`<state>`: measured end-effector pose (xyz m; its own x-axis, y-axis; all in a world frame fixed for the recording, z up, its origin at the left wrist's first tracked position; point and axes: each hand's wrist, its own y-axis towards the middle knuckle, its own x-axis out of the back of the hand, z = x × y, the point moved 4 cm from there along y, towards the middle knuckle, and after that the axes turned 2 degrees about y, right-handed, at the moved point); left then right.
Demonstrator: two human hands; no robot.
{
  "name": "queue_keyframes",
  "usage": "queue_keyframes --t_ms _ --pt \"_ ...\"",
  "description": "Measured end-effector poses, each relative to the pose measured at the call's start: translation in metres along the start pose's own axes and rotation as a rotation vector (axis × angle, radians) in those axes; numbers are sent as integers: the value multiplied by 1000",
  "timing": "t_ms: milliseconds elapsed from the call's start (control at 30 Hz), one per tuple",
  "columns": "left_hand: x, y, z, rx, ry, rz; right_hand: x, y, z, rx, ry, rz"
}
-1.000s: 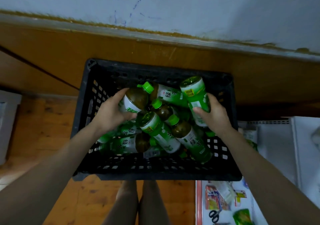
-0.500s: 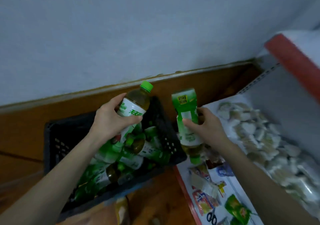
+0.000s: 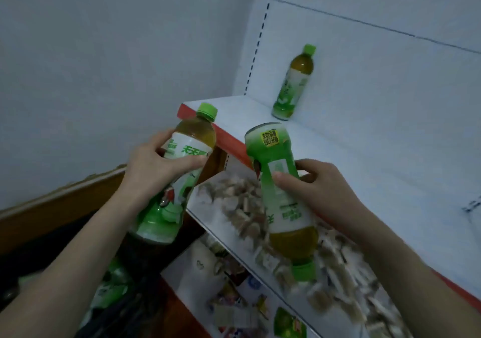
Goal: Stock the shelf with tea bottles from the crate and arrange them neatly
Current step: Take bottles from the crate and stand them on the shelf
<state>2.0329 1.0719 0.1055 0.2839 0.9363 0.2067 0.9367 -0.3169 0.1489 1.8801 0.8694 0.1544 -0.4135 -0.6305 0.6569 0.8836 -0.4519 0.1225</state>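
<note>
Both bottles are up by the white metal shelf (image 3: 364, 155) now. Left hand (image 3: 156, 171) wraps the upright tea bottle (image 3: 197, 132), right hand (image 3: 320, 189) the cap-down tea bottle (image 3: 270, 153). Smooth, glossy plastic. Third bottle (image 3: 294, 82) stands at the back.

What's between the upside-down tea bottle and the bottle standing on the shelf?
Only bare white shelf board: the head view shows nothing between the upside-down green-labelled plastic tea bottle and the upright green-capped tea bottle.
</note>
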Motion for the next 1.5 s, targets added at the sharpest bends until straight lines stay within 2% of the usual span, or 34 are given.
queue_keyframes --t_ms 333,667,800,1033,1100,1267,1500 --pt "-117 18 -106 -120 -154 176 143 2 -42 -91 -109 -235" --pt "-215 112 -126 -149 -290 369 177 53 -93 -248 -555 -387" --pt "-241 142 -125 -159 -316 442 168 72 -107 -284 -718 -354" --pt "-261 168 -116 -168 -361 485 139 98 -124 -287 -825 -230" --pt "-263 171 -113 -176 -375 482 135 100 -128 -283 -789 -208" --pt "-267 171 -108 -180 -381 475 146 90 -135 -321 -520 -196" --pt "-274 166 -114 -242 -381 520 150 85 -139 -372 -580 -100"
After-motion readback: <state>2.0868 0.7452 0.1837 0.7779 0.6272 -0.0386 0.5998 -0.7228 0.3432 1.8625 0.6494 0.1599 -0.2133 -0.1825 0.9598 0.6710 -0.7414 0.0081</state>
